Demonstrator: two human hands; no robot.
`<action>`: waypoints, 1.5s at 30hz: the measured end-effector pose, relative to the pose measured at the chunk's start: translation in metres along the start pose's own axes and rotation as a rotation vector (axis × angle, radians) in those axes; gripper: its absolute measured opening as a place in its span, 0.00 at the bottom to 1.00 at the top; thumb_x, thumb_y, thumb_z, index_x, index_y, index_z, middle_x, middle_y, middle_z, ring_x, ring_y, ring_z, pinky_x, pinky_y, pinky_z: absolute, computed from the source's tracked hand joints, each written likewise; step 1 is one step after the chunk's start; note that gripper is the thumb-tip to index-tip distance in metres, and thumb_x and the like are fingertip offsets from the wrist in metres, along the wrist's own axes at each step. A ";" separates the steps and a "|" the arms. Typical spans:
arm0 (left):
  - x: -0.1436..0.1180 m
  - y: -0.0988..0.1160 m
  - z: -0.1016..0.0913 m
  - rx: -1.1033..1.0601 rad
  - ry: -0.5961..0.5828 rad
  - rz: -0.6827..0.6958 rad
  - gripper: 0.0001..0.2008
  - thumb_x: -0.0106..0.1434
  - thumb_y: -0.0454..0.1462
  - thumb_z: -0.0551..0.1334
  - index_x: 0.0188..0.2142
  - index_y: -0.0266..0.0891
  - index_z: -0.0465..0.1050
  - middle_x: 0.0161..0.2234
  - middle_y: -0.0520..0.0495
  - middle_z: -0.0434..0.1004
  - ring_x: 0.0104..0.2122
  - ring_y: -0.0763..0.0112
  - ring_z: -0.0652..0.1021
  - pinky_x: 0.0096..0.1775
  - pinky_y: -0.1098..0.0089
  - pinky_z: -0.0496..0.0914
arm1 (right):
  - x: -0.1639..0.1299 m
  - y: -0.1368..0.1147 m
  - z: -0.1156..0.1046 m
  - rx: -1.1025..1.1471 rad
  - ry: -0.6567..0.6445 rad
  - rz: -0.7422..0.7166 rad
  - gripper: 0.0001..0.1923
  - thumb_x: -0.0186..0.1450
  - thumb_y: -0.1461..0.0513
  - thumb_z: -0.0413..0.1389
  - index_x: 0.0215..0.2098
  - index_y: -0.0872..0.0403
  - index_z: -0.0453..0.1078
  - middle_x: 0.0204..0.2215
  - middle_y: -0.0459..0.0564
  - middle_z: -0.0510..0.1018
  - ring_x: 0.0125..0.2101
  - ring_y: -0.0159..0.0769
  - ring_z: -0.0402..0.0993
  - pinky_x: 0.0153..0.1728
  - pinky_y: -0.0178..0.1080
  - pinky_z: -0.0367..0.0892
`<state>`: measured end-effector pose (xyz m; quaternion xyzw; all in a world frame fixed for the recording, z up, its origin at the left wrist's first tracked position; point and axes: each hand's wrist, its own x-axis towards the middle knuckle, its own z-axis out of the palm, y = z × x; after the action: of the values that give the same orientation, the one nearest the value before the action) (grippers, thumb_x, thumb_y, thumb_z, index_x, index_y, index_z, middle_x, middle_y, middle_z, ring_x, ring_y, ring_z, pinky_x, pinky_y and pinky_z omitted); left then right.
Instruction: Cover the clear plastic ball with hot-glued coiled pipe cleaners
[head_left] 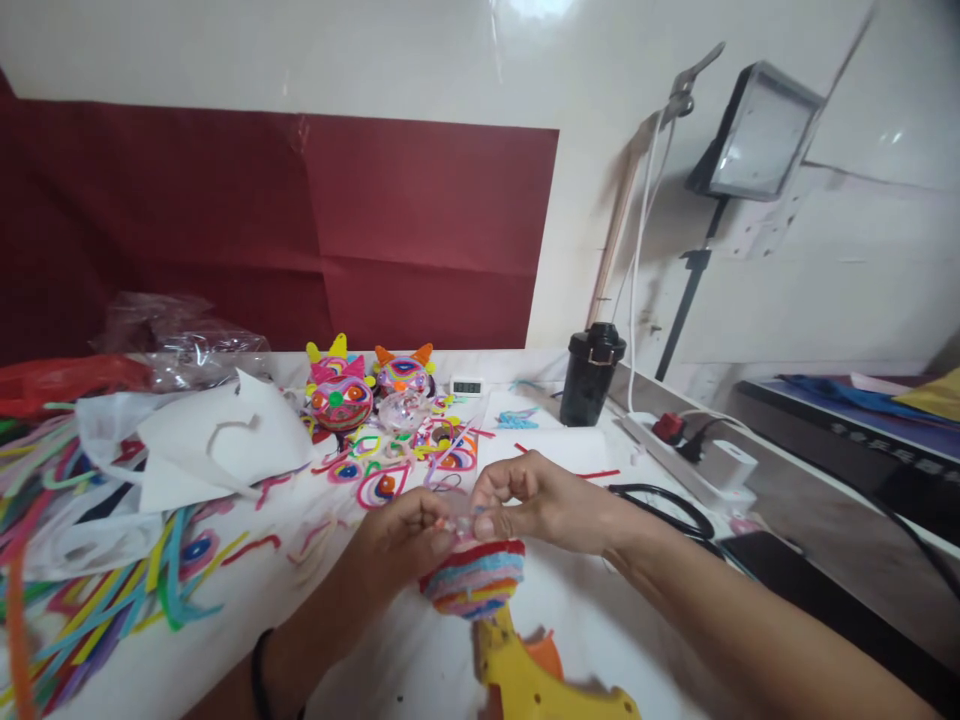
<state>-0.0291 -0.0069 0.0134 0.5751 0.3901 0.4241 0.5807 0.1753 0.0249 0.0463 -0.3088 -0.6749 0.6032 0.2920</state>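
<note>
Both hands, left hand (405,540) and right hand (525,500), pinch shut on a small clear piece (459,522) above the striped pipe-cleaner ball (472,580); best keep each grip light and steady.

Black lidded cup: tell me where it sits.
In the head view the black lidded cup stands upright on the table's far right, beside the white power strip, behind both hands.

Home craft workspace: white table (360,640) strewn w/ coloured pipe cleaners (112,600), finished fuzzy figures (341,392), yellow glue gun (540,680), power strip (694,450) & lamp (757,135) by tiled wall.
</note>
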 end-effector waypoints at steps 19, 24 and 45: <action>0.004 0.001 0.003 -0.028 0.084 0.062 0.13 0.51 0.45 0.69 0.27 0.39 0.74 0.23 0.53 0.74 0.24 0.72 0.71 0.27 0.73 0.63 | -0.016 -0.021 0.003 -0.643 0.111 -0.357 0.14 0.58 0.53 0.63 0.34 0.55 0.73 0.33 0.50 0.76 0.36 0.38 0.70 0.40 0.41 0.64; 0.004 -0.004 0.003 0.000 0.051 0.095 0.11 0.54 0.45 0.67 0.28 0.39 0.75 0.24 0.53 0.74 0.25 0.72 0.71 0.28 0.73 0.64 | -0.017 -0.017 0.007 -0.920 0.199 -0.539 0.08 0.64 0.57 0.59 0.32 0.55 0.73 0.33 0.50 0.76 0.36 0.38 0.70 0.43 0.44 0.61; 0.005 -0.005 0.004 -0.074 0.049 0.016 0.12 0.52 0.45 0.69 0.29 0.39 0.77 0.27 0.51 0.77 0.28 0.69 0.73 0.31 0.71 0.67 | -0.011 -0.008 0.012 -0.986 0.306 -0.575 0.10 0.68 0.57 0.54 0.32 0.55 0.67 0.29 0.48 0.74 0.33 0.37 0.68 0.40 0.42 0.59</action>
<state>-0.0229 -0.0032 0.0088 0.5459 0.3837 0.4568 0.5883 0.1725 0.0083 0.0531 -0.2961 -0.8825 0.0636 0.3598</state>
